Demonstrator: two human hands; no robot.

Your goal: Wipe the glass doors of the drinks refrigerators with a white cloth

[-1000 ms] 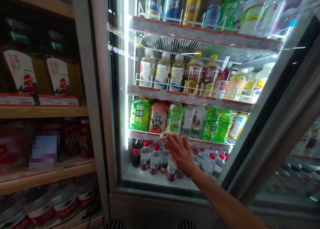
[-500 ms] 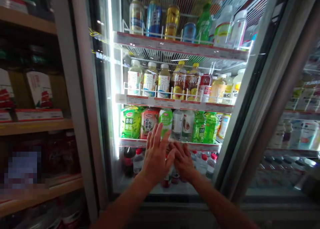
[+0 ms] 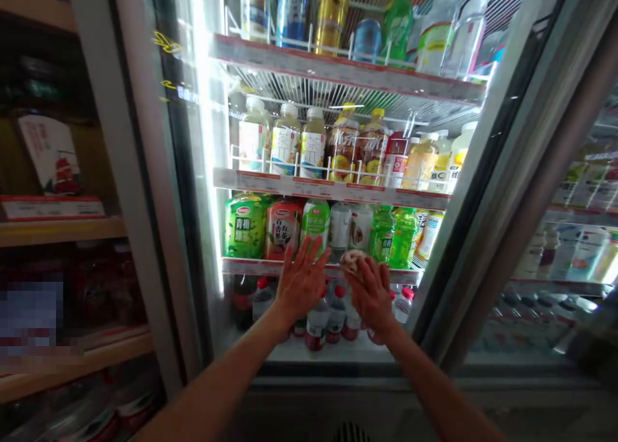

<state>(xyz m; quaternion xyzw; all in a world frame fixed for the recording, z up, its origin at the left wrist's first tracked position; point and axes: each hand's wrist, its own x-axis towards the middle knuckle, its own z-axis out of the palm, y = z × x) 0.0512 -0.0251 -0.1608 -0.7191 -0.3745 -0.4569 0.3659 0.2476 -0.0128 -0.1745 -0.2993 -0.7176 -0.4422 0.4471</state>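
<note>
My left hand [image 3: 302,278] is raised with fingers spread, in front of the fridge's lower shelves, palm toward the glass door. I cannot tell whether it touches the glass. Beside it on the right, my right hand [image 3: 371,294] grips a crumpled, pale cloth [image 3: 355,260] that sticks out past the fingers. Behind the hands stand a green-labelled bottle [image 3: 316,220], a red-labelled tea bottle [image 3: 284,228] and a large green bottle [image 3: 245,226]. Red-capped water bottles [image 3: 316,326] show below, partly hidden by my hands and forearms.
Cans [image 3: 331,14] line the upper shelf and tea bottles [image 3: 313,143] the middle one. A metal door frame [image 3: 502,191] rises on the right. To the left are a frame post [image 3: 116,172] and a wooden shelf [image 3: 62,235] with boxed goods.
My hands have moved apart. The right hand has shifted right, and the cloth in it now shows clearly. The left hand sits slightly lower in view. The view has moved closer to the fridge.
</note>
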